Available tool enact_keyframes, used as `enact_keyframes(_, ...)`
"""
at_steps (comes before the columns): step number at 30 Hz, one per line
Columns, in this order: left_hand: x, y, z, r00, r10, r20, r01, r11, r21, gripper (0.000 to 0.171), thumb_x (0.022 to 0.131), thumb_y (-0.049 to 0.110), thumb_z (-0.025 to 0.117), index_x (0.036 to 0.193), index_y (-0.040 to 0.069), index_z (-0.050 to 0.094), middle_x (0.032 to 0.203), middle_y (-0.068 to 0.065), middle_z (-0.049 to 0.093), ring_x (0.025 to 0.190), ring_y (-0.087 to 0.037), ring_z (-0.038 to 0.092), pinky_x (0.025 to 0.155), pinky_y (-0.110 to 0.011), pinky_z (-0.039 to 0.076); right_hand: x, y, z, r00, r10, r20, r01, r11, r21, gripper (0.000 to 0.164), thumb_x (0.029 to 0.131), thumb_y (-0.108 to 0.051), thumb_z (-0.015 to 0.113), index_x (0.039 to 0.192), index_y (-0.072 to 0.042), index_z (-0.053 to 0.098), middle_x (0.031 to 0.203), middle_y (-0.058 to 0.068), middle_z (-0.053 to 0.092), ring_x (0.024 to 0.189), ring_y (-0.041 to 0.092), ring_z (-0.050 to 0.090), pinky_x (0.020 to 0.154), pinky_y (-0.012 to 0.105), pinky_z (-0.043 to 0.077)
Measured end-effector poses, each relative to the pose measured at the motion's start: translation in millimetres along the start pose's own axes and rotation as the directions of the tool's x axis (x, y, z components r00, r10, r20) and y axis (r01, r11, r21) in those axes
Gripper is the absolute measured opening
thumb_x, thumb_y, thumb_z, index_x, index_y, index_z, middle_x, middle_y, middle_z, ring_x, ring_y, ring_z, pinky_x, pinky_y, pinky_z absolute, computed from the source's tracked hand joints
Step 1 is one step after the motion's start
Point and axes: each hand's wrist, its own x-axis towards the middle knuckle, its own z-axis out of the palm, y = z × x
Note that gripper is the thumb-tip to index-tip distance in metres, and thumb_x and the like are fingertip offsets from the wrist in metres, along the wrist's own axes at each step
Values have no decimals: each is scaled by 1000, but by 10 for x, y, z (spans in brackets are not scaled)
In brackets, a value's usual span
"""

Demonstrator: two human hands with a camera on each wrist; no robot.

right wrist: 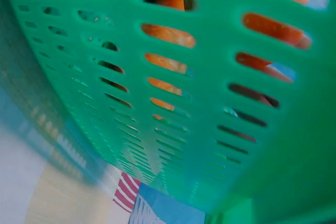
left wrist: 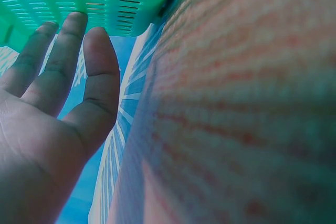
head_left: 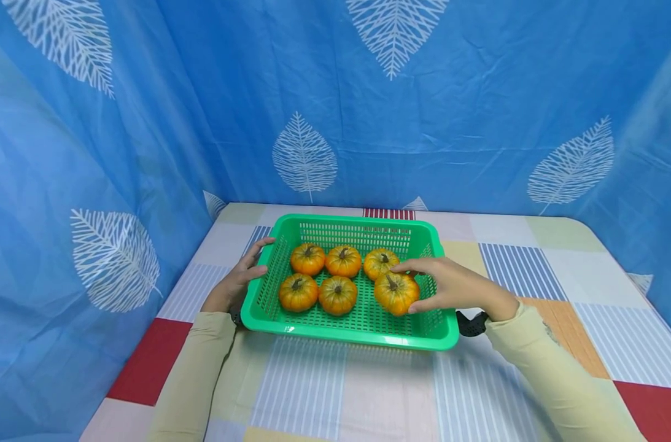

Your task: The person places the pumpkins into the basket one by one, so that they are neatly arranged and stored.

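A green plastic basket (head_left: 346, 341) with slotted walls holds several small orange pumpkins, two rows of them. At its front right, my right hand (head_left: 451, 283) reaches over the right rim and grips a pumpkin (head_left: 396, 294) between thumb and fingers. Just behind it sits another pumpkin (head_left: 380, 263), partly covered. My left hand (head_left: 238, 279) rests at the basket's left rim; in the left wrist view its fairly straight fingers (left wrist: 68, 51) touch the slotted wall (left wrist: 113, 3). Through slots in the right wrist view, an orange pumpkin (right wrist: 168, 35) shows, while the right hand is mostly hidden behind the wall.
A patchwork-checked cloth (head_left: 390, 393) covers the table under the basket. Blue curtains (head_left: 468, 123) with white leaf prints hang behind and at the sides. Dark wrist straps (head_left: 472, 323) show beside the basket.
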Motion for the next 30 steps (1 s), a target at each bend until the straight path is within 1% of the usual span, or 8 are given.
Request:
enact_keyframes(3,6,-3,-2,1000,10,19,-10,1000,-13,58,112,34,59,162,31,30,164,-36,23,129,-10,58,112,-44,55,29,-13,21,999,20,39,-19,999,-35,68,89,-31,93,144,-2,66,141,16,69,129,40,65,106,62,56)
enact_keyframes(5,9,-8,-5,1000,12,22,-12,1000,-20,58,112,35,60,161,32,30,162,-28,30,128,-10,59,112,-44,55,48,-20,35,998,24,57,-20,998,-59,67,89,-32,93,144,-2,67,142,16,68,131,42,64,108,63,55)
enact_keyframes(9,19,-18,-5,1000,13,15,-12,999,-34,55,110,35,61,158,36,34,153,-5,41,125,-10,61,106,-38,59,92,-38,61,996,13,85,-5,996,-93,66,89,-32,93,141,-1,68,141,15,70,129,40,66,107,61,56)
enact_keyframes(12,25,-29,-8,1000,5,5,-5,999,-43,52,109,35,61,155,38,38,148,1,45,122,-11,61,101,-34,60,125,-47,87,995,5,96,6,993,-118,65,88,-29,94,139,0,69,139,15,71,126,36,68,106,57,58)
enact_keyframes(19,23,-39,-17,1000,4,7,-3,998,-56,53,109,36,63,155,37,37,148,2,45,122,-11,62,101,-33,60,186,-49,141,996,-30,90,49,974,-222,64,85,-32,96,135,0,72,129,14,76,115,34,74,99,57,60)
enact_keyframes(23,16,-40,-17,1000,7,12,-7,998,-60,53,109,35,62,156,37,37,148,2,46,123,-12,62,101,-34,60,224,-52,169,994,-29,101,57,957,-283,64,84,-35,96,133,-1,73,124,11,78,104,27,75,91,53,60)
enact_keyframes(26,14,-35,-11,1000,3,10,-2,998,-71,54,109,35,62,157,36,37,148,2,46,123,-12,62,101,-34,61,251,-52,187,993,-22,113,58,943,-327,64,84,-37,96,132,-3,73,118,8,79,96,22,75,86,50,59)
enact_keyframes(30,15,-25,-5,1000,-10,-1,10,997,-76,55,108,35,63,157,35,37,150,1,45,123,-13,61,100,-32,61,275,-46,213,992,8,124,40,925,-378,68,83,-42,95,134,-5,72,107,3,80,88,17,71,84,50,56)
